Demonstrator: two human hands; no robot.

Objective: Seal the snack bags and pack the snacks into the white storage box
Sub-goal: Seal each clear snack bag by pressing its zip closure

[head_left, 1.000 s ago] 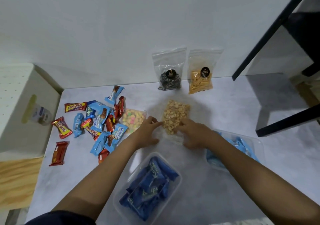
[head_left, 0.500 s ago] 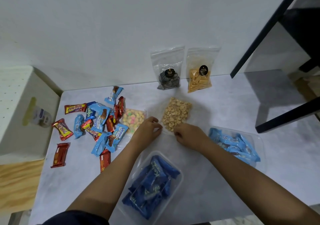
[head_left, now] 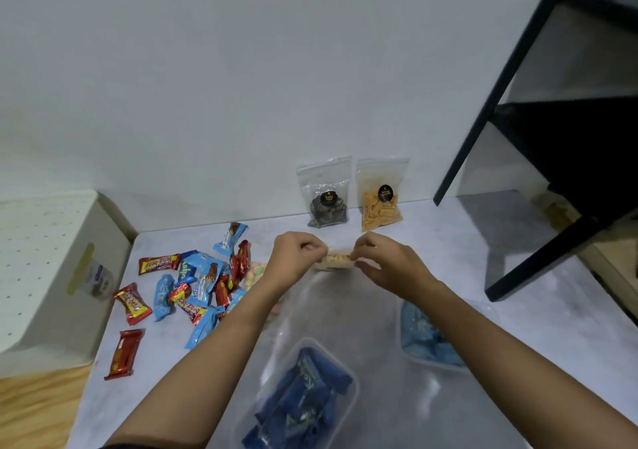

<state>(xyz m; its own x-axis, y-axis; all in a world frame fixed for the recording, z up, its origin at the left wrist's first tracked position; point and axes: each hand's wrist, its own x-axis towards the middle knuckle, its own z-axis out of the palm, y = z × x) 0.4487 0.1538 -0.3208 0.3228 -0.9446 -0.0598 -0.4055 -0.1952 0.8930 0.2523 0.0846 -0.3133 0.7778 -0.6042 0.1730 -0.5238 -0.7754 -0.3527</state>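
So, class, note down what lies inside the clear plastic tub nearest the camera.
The clear plastic tub holds several dark blue wrapped snack packs, piled and overlapping, with pale lettering too blurred to read. Anything beneath the top packs is covered.

red and blue wrappers [head_left: 193,284], orange chips [head_left: 379,210], black frame [head_left: 483,110]
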